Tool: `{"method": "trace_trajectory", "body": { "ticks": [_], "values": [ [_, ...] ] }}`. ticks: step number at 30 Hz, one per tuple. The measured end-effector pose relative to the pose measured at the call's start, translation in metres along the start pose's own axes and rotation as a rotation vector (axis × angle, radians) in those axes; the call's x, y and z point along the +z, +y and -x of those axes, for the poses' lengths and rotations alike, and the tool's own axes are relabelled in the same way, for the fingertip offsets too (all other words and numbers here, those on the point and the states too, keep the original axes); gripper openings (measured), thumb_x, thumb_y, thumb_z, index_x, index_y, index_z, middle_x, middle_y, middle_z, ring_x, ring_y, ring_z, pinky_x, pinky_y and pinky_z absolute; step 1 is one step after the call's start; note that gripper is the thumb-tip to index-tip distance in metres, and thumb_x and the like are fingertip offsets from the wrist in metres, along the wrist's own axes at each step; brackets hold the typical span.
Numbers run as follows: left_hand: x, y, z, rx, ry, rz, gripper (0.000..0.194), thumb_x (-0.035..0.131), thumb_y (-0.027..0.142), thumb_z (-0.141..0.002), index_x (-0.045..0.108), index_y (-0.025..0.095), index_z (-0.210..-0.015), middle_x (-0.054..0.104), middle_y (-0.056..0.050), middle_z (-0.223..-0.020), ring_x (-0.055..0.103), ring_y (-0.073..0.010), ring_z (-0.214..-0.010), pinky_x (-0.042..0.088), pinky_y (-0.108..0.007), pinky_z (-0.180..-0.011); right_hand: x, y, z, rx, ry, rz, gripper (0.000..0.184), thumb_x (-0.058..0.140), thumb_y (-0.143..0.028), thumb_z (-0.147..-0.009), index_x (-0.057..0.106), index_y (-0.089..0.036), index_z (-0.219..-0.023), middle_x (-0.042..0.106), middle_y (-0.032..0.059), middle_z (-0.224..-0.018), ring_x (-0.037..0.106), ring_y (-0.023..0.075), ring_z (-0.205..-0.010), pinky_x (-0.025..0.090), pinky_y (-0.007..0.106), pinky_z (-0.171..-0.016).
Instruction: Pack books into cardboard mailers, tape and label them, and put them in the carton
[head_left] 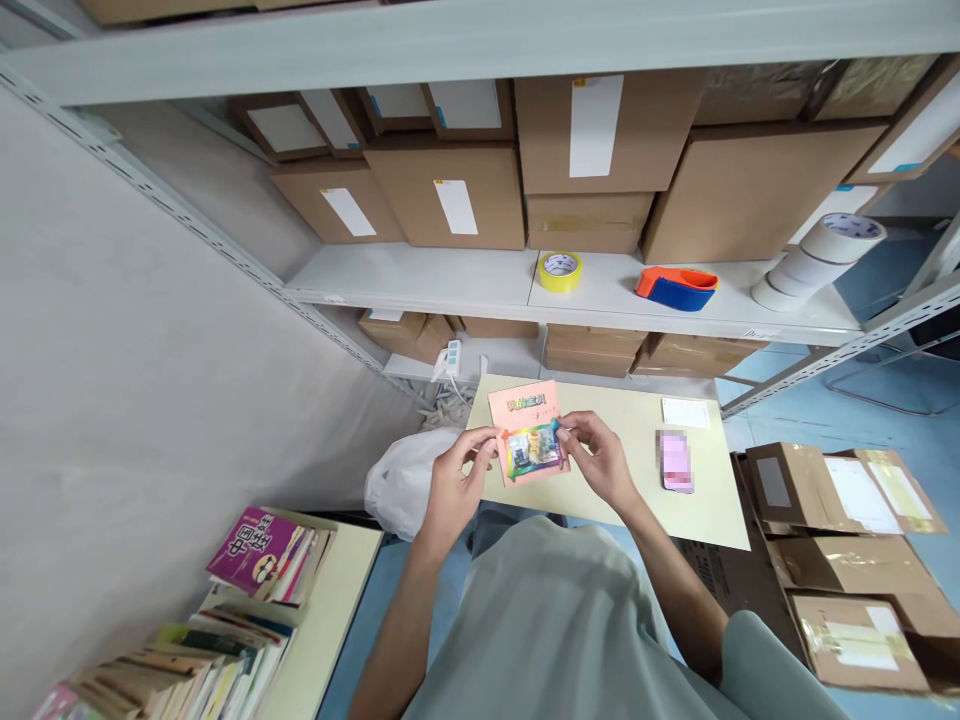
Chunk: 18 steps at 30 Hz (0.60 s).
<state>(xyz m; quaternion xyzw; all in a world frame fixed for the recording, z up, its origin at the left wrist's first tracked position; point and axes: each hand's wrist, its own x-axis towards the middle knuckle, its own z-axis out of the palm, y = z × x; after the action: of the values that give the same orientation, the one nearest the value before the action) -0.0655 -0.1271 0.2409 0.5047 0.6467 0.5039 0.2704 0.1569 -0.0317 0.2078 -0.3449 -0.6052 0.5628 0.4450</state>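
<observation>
A thin pink picture book (529, 434) with a colourful cover picture is held up over the pale yellow table (600, 400). My left hand (459, 480) pinches its left edge between thumb and fingers. On the opposite edge, my right hand (600, 460) grips it in the same way, thumb on the cover. The book's front faces me, tilted slightly. To the right of my right hand lies a phone (676, 461) with a blurred pink screen, and a white paper slip (685, 413) rests behind it.
Yellow tape (560, 272), an orange-and-blue tape dispenser (676, 288) and stacked white tape rolls (817, 262) stand on the shelf (420, 270) ahead. A white plastic bag (409, 480) sits left of the table. Books (259, 555) fill the lower left; cardboard boxes (847, 560) lie at right.
</observation>
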Motion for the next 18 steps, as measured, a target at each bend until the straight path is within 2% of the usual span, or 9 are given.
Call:
{"method": "trace_trajectory", "body": {
  "ticks": [2, 4, 7, 10, 13, 16, 18],
  "values": [
    [-0.002, -0.002, -0.001, -0.007, -0.025, -0.009, 0.032, 0.062, 0.048, -0.104, 0.077, 0.022, -0.115, 0.082, -0.010, -0.119, 0.078, -0.0217, -0.096, 0.064, -0.030, -0.079, -0.002, 0.000, 0.000, 0.029, -0.015, 0.025, 0.036, 0.065, -0.061, -0.104, 0.076, -0.026, -0.109, 0.078, 0.0076, -0.103, 0.071, 0.0215, -0.080, 0.061, 0.036, -0.075],
    [-0.004, -0.005, -0.001, -0.007, -0.036, -0.012, 0.032, 0.064, 0.047, -0.102, 0.078, 0.022, -0.118, 0.082, -0.010, -0.119, 0.078, -0.0228, -0.099, 0.064, -0.031, -0.082, -0.004, 0.000, -0.001, 0.037, -0.034, 0.025, 0.039, 0.064, -0.062, -0.104, 0.078, -0.027, -0.113, 0.080, 0.0087, -0.109, 0.075, 0.0246, -0.092, 0.063, 0.039, -0.083],
    [-0.005, -0.006, -0.002, -0.007, -0.029, -0.029, 0.032, 0.071, 0.045, -0.098, 0.080, 0.022, -0.118, 0.084, -0.009, -0.111, 0.078, -0.0228, -0.096, 0.063, -0.032, -0.084, -0.005, -0.001, -0.002, 0.034, -0.055, 0.010, 0.040, 0.075, -0.061, -0.097, 0.078, -0.026, -0.117, 0.081, 0.0085, -0.110, 0.077, 0.0258, -0.099, 0.063, 0.040, -0.091],
    [-0.002, 0.000, -0.002, -0.020, -0.017, -0.032, 0.027, 0.073, 0.047, -0.096, 0.080, 0.022, -0.105, 0.083, -0.007, -0.095, 0.078, -0.0227, -0.089, 0.061, -0.031, -0.081, -0.003, -0.005, -0.003, 0.065, -0.056, 0.019, 0.040, 0.080, -0.061, -0.093, 0.077, -0.024, -0.108, 0.081, 0.0060, -0.090, 0.078, 0.0239, -0.082, 0.062, 0.037, -0.080],
    [0.003, 0.009, -0.002, -0.068, 0.001, 0.001, 0.033, 0.069, 0.051, -0.099, 0.075, 0.021, -0.088, 0.077, -0.003, -0.072, 0.074, -0.0195, -0.072, 0.057, -0.028, -0.070, 0.000, -0.011, -0.003, 0.131, -0.067, -0.004, 0.043, 0.077, -0.066, -0.095, 0.073, -0.023, -0.093, 0.073, 0.0015, -0.066, 0.071, 0.0208, -0.061, 0.058, 0.033, -0.064],
    [0.007, 0.014, -0.003, -0.109, 0.001, 0.012, 0.040, 0.068, 0.055, -0.100, 0.069, 0.020, -0.080, 0.069, 0.001, -0.062, 0.067, -0.0159, -0.061, 0.052, -0.026, -0.063, 0.003, -0.014, -0.004, 0.185, -0.083, -0.055, 0.052, 0.074, -0.074, -0.094, 0.068, -0.023, -0.083, 0.069, 0.0003, -0.060, 0.064, 0.0179, -0.049, 0.052, 0.031, -0.053],
    [0.010, 0.014, -0.003, -0.124, -0.014, 0.009, 0.042, 0.068, 0.057, -0.101, 0.068, 0.021, -0.079, 0.068, 0.001, -0.062, 0.065, -0.0153, -0.060, 0.051, -0.026, -0.063, 0.003, -0.013, -0.005, 0.195, -0.086, -0.065, 0.055, 0.072, -0.077, -0.093, 0.067, -0.023, -0.082, 0.068, 0.0001, -0.059, 0.062, 0.0174, -0.047, 0.051, 0.031, -0.050]
  ]
}}
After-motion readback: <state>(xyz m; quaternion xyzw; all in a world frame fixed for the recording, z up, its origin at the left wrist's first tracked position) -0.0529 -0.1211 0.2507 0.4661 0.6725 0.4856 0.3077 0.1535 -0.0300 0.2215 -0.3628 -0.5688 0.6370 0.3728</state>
